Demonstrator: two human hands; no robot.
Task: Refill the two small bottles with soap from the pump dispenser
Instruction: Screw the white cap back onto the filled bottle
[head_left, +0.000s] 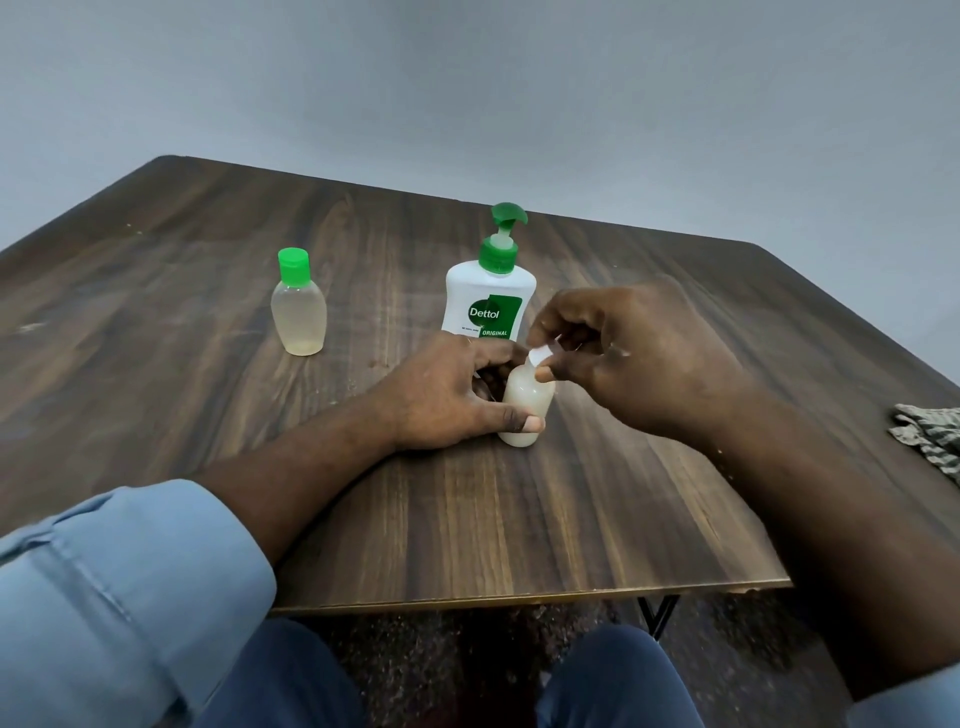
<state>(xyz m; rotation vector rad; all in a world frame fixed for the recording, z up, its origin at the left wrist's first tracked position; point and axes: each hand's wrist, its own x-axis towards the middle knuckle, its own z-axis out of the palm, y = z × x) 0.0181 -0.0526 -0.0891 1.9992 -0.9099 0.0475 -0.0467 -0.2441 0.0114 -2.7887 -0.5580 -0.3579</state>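
Observation:
A small round bottle (525, 402) with milky soap stands upright on the wooden table (519, 519). My left hand (447, 395) grips its body, thumb across the lower front. My right hand (634, 358) pinches the small white cap (540, 357) at the bottle's neck. Just behind them stands the white pump dispenser (488, 291) with a green pump head. A second small clear bottle (299, 306) with a green cap stands apart to the left, holding a little pale liquid.
A patterned cloth (930, 436) lies at the table's right edge. The table's near edge runs just above my knees, and a plain grey wall stands behind the table.

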